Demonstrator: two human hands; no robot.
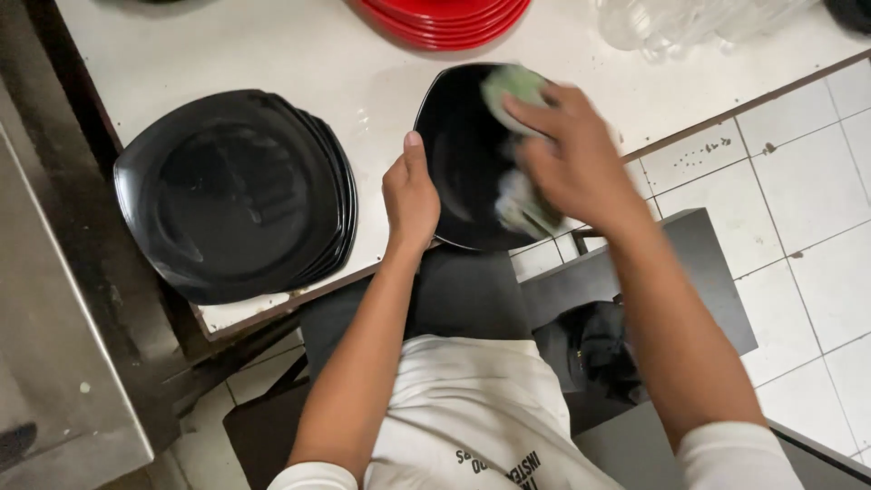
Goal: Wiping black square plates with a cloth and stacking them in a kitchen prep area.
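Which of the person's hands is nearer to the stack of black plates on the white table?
Left. The left hand grips the near-left rim of the black plate, just right of the stack of black plates. The right hand, holding a green cloth, works farther right.

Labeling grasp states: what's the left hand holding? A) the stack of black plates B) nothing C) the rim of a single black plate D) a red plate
C: the left hand grips the near rim of the single black plate while the right hand presses a green cloth into it; the stack of black plates sits apart, untouched.
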